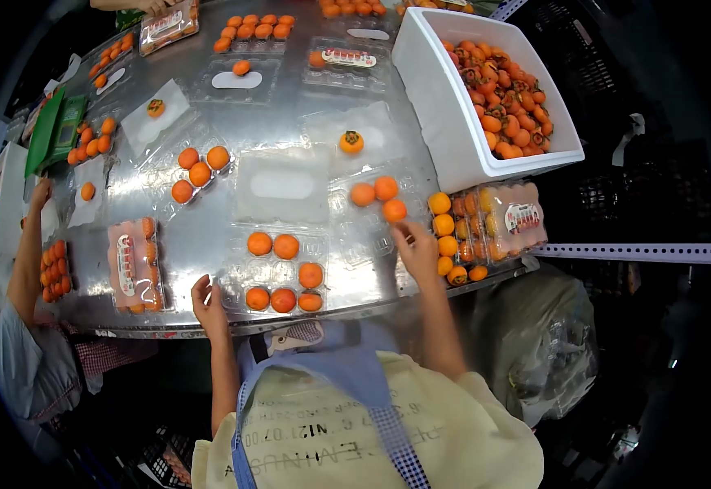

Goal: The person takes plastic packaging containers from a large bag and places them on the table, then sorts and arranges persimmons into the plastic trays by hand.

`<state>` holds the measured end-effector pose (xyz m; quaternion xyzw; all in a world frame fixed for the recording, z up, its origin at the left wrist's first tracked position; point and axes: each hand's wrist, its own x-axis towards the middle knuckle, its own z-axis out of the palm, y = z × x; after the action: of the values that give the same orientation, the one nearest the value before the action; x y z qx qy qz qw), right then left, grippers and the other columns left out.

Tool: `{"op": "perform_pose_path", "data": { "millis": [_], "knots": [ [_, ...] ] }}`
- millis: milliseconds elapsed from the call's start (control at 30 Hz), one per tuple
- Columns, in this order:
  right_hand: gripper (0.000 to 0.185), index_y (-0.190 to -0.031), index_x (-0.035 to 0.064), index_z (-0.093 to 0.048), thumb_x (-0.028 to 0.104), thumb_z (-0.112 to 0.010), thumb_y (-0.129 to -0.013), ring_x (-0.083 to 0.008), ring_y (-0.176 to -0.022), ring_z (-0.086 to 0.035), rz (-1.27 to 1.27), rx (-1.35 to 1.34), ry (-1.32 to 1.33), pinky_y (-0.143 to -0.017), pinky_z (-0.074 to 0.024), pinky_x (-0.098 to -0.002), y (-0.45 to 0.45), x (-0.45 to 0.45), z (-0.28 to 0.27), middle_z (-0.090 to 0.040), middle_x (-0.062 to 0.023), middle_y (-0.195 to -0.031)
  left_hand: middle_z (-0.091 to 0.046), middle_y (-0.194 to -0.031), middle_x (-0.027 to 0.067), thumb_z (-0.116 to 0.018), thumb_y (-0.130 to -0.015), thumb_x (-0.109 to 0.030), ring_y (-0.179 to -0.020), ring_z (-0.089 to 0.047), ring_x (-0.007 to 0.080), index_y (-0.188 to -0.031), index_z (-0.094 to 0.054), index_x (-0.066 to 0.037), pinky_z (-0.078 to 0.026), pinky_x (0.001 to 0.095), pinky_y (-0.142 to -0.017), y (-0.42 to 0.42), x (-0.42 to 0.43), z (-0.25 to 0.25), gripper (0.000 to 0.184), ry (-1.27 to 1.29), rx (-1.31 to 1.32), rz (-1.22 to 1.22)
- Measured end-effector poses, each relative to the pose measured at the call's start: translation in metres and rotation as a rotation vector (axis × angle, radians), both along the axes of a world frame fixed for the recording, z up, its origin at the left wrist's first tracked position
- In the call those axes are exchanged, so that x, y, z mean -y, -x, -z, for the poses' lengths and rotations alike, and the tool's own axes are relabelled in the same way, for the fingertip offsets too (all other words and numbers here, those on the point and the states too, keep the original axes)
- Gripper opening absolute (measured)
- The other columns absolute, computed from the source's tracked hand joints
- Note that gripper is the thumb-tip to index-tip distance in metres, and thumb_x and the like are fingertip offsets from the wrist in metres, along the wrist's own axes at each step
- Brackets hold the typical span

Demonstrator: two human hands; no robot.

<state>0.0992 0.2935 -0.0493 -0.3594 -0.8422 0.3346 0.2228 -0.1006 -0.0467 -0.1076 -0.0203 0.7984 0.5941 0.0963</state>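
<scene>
Just beyond the right hand (pixel 417 248)'s curled fingers, grip unclear, one tray (pixel 354 231) held three persimmons (pixel 386 188), other slots unfilled. Beside the left hand (pixel 208 300)'s parted, empty fingers, another tray (pixel 277 272) held six.

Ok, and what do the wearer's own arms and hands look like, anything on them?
The left hand and right hand show no gloves, rings or wristbands that I can make out. The forearms are bare up to a pale yellow top with dark printed lettering, crossed by blue straps, one partly checked.
</scene>
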Motion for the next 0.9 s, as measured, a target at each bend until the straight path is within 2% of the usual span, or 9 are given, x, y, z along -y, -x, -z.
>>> {"op": "perform_pose_path", "data": {
  "millis": [167, 300, 400, 500, 567, 667, 733, 800, 900],
  "knots": [
    [0.015, -0.094, 0.0026, -0.064, 0.011, -0.060, -0.082, -0.0216, -0.065, -0.063, -0.137, -0.154, 0.063, -0.059, -0.0496, -0.0299, 0.028, -0.018, -0.014, -0.065, -0.0124, -0.081, -0.058, -0.106, 0.0094, -0.053, -0.086, -0.006, -0.094, -0.056, 0.0154, -0.114, -0.054, -0.001, -0.045, 0.0265, -0.082, -0.007, 0.008, 0.031, 0.028, -0.017, 0.083, -0.055],
    [0.020, -0.095, 0.0037, -0.065, 0.012, -0.064, -0.077, -0.0222, -0.067, -0.064, -0.400, -0.131, 0.118, -0.062, -0.0507, -0.0314, 0.047, 0.012, 0.003, -0.065, -0.0120, -0.083, -0.062, -0.100, 0.0095, -0.058, -0.085, -0.003, -0.093, -0.058, 0.0146, -0.107, -0.056, 0.002, -0.045, 0.0251, -0.082, -0.013, 0.004, 0.038, 0.023, -0.026, 0.057, -0.082],
    [0.028, -0.097, 0.0049, -0.063, 0.018, -0.068, -0.073, -0.0235, -0.077, -0.062, -0.659, 0.024, 0.147, -0.065, -0.0503, -0.0347, 0.055, 0.042, 0.006, -0.063, -0.0105, -0.088, -0.065, -0.094, 0.0100, -0.058, -0.082, 0.001, -0.087, -0.062, 0.0154, -0.105, -0.057, 0.002, -0.048, 0.0249, -0.079, -0.017, 0.003, 0.044, 0.023, -0.043, -0.030, -0.096],
    [0.038, -0.099, 0.0051, -0.059, 0.025, -0.071, -0.069, -0.0252, -0.087, -0.058, -0.823, 0.038, -0.155, -0.067, -0.0496, -0.0374, 0.060, 0.061, 0.009, -0.059, -0.0095, -0.091, -0.065, -0.094, 0.0117, -0.058, -0.081, 0.002, -0.087, -0.062, 0.0157, -0.104, -0.058, 0.003, -0.049, 0.0253, -0.078, -0.019, 0.001, 0.042, 0.023, 0.034, -0.053, -0.104],
    [0.041, -0.098, 0.0051, -0.057, 0.028, -0.072, -0.067, -0.0258, -0.090, -0.056, -0.867, 0.110, -0.175, -0.067, -0.0496, -0.0383, 0.057, 0.072, 0.016, -0.057, -0.0093, -0.092, -0.065, -0.093, 0.0121, -0.058, -0.081, 0.001, -0.086, -0.062, 0.0160, -0.102, -0.058, 0.003, -0.049, 0.0259, -0.078, -0.022, -0.003, 0.036, 0.022, 0.073, -0.048, -0.106],
    [0.042, -0.093, 0.0060, -0.057, 0.031, -0.074, -0.064, -0.0268, -0.090, -0.056, -0.852, 0.176, -0.230, -0.066, -0.0497, -0.0407, 0.065, 0.075, 0.023, -0.058, -0.0084, -0.090, -0.066, -0.092, 0.0107, -0.059, -0.080, -0.001, -0.086, -0.063, 0.0173, -0.100, -0.059, 0.001, -0.049, 0.0283, -0.079, -0.020, 0.003, 0.052, 0.021, 0.140, -0.114, -0.092],
    [0.039, -0.087, 0.0063, -0.060, 0.032, -0.075, -0.062, -0.0273, -0.088, -0.056, -0.830, 0.204, -0.250, -0.065, -0.0498, -0.0403, 0.066, 0.077, 0.024, -0.058, -0.0086, -0.087, -0.065, -0.091, 0.0100, -0.059, -0.079, -0.001, -0.086, -0.063, 0.0168, -0.100, -0.059, 0.001, -0.049, 0.0283, -0.079, -0.019, 0.005, 0.062, 0.021, 0.089, -0.117, -0.097],
    [0.033, -0.084, 0.0068, -0.062, 0.033, -0.071, -0.066, -0.0261, -0.085, -0.056, -0.800, 0.281, -0.294, -0.068, -0.0493, -0.0387, 0.066, 0.082, 0.017, -0.059, -0.0081, -0.085, -0.065, -0.092, 0.0091, -0.059, -0.079, 0.000, -0.087, -0.062, 0.0157, -0.101, -0.059, 0.001, -0.048, 0.0273, -0.079, -0.021, 0.001, 0.051, 0.022, 0.095, -0.096, -0.100],
    [0.032, -0.080, 0.0050, -0.062, 0.032, -0.070, -0.066, -0.0271, -0.084, -0.056, -0.714, 0.339, -0.316, -0.067, -0.0499, -0.0394, 0.066, 0.095, 0.017, -0.059, -0.0101, -0.083, -0.063, -0.098, 0.0095, -0.061, -0.077, 0.001, -0.090, -0.059, 0.0151, -0.106, -0.056, 0.000, -0.047, 0.0264, -0.081, -0.023, 0.001, 0.042, 0.030, -0.004, -0.052, -0.092]
  ]
}}
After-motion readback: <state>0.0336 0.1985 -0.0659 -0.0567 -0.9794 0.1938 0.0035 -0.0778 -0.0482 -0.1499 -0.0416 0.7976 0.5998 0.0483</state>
